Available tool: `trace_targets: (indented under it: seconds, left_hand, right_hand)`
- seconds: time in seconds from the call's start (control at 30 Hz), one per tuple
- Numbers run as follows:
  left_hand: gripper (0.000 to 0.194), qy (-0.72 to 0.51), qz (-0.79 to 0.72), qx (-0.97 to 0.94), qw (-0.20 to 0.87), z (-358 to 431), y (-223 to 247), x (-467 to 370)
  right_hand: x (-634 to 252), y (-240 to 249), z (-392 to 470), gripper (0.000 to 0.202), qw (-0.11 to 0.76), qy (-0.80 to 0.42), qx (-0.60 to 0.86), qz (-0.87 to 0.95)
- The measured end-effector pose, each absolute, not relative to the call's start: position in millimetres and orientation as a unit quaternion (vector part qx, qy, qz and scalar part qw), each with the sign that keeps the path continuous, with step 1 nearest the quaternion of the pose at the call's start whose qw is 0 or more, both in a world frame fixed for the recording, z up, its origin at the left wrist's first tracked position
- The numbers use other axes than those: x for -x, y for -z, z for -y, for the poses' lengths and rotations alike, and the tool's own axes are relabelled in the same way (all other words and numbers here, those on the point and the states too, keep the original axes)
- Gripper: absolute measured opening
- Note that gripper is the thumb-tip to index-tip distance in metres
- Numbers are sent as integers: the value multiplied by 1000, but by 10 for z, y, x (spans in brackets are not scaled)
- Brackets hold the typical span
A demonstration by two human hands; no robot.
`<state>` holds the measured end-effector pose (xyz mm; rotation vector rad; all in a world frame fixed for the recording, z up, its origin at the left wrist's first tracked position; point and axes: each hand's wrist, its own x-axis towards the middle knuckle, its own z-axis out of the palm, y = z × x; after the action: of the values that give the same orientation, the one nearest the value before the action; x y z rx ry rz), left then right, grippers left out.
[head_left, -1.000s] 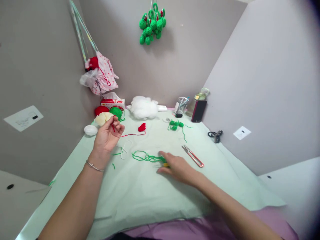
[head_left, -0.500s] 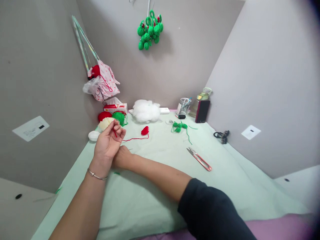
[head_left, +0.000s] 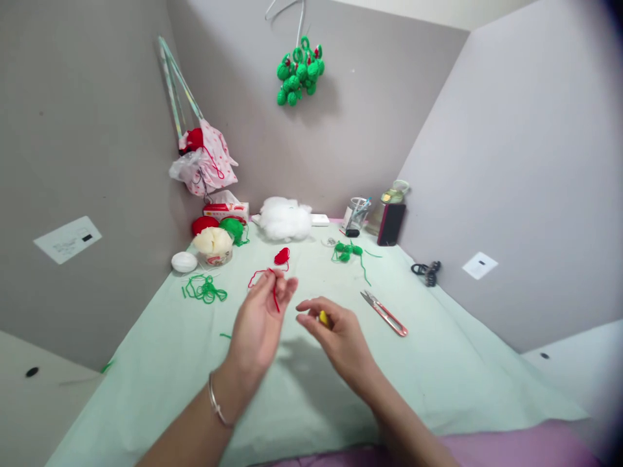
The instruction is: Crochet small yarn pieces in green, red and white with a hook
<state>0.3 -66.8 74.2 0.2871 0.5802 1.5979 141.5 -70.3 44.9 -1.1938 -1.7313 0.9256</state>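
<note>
My left hand, palm up with curled fingers, holds red yarn; a short end hangs over the palm. From there the strand runs back to a small red yarn bundle on the cloth. To its right, my right hand is closed around a yellow-handled tool, whose far end I cannot make out. A small gap separates the two hands. Red-handled snips lie right of my right hand.
Tangled green yarn, a tub and a white oval object are at the left. White stuffing sits at the back. Green crocheted pieces, a phone and a black hair clip are at the right.
My left hand has moved right and nearer with the red yarn. My right hand has come out from beside my left forearm to the right, showing the yellow tool. The view has shifted slightly.
</note>
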Motion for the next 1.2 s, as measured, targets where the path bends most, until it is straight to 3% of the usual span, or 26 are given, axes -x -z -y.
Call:
trace_targets:
  seconds: [0.1, 0.2, 0.37, 0.53, 0.8, 1.03, 1.2]
  left_hand:
    - [20, -695, -270, -141, 651, 924, -540, -193]
    - [15, -690, -295, -144, 645, 1050, -364, -179]
    - [26, -658, -347, -152, 651, 1167, -245, -99]
    - [32, -582, -342, -209, 708, 1282, -209, -202]
    - [28, -615, -368, -195, 669, 1304, -148, -101]
    - [29, -569, -351, -209, 713, 1376, -133, -167]
    - [24, -580, -396, -264, 661, 1365, -74, -127]
  right_hand:
    - [-1231, -292, 817, 7, 450, -410, 435, 663]
    - [-1261, -253, 877, 13, 439, -460, 431, 640]
    - [-1586, -324, 916, 24, 445, -577, 461, 506]
    - [-1652, -254, 971, 35, 480, -690, 398, 368]
    - [-1717, -197, 1038, 36, 449, -534, 488, 525]
    - [-1779, -266, 1089, 38, 449, -747, 316, 374]
    - [-1780, -266, 1109, 35, 444, -776, 285, 345]
